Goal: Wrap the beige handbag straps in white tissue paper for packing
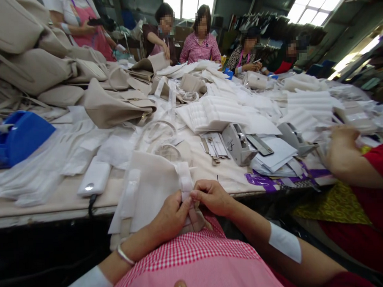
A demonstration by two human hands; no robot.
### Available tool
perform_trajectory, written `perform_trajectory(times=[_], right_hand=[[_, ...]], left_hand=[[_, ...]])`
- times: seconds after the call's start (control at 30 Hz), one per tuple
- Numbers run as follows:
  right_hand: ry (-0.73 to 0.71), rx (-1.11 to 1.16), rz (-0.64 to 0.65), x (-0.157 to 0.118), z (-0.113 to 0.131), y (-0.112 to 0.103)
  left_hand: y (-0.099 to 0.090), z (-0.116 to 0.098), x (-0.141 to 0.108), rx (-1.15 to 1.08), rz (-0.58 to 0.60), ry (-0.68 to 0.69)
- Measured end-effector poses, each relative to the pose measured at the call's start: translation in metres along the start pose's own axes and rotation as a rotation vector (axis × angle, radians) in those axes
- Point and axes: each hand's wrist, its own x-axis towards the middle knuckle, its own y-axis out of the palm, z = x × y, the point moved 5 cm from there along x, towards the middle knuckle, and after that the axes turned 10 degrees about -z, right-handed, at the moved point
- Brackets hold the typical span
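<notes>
A beige bag (116, 240) lies against my front at the table edge, a white foam sheet (151, 183) covering most of it. One of its straps (184, 175) is wrapped in white padding and runs up between my hands. My left hand (169, 216) is closed round the wrapped strap, thumb on top. From the other side, my right hand (216, 197) pinches the same strap, its fingertips close to my left thumb. A second strip of white wrapping (131, 192) lies along the bag's left side. What sits under my fingertips is hidden.
A white power bank (94, 177) with a black cable and a blue tape dispenser (18, 138) are on the left. Grey tape dispenser (237, 143), phone (259, 144) and papers stand right of centre. Beige bags (116, 104) pile up behind. A co-worker's arm (344, 147) is close on the right.
</notes>
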Motion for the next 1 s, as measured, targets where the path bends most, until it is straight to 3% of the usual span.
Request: perform_trajectory(times=[0.17, 0.63, 0.7, 0.87, 1.0], right_hand=[[-0.013, 0.058, 0.004, -0.002, -0.008, 0.001], [-0.126, 0.090, 0.004, -0.003, -0.005, 0.006], [-0.080, 0.153, 0.021, -0.003, -0.009, 0.007], [0.206, 0.518, 0.173, -0.005, -0.031, 0.011], [0.278, 0.578, 0.165, -0.001, -0.036, 0.009]], left_hand=[[-0.001, 0.002, -0.001, -0.060, 0.081, 0.047], [0.001, 0.008, 0.002, -0.042, -0.025, -0.041], [0.001, 0.007, 0.002, -0.036, -0.033, -0.041], [0.000, 0.006, 0.003, -0.074, -0.007, -0.040], [0.000, 0.008, 0.003, -0.126, 0.011, -0.056]])
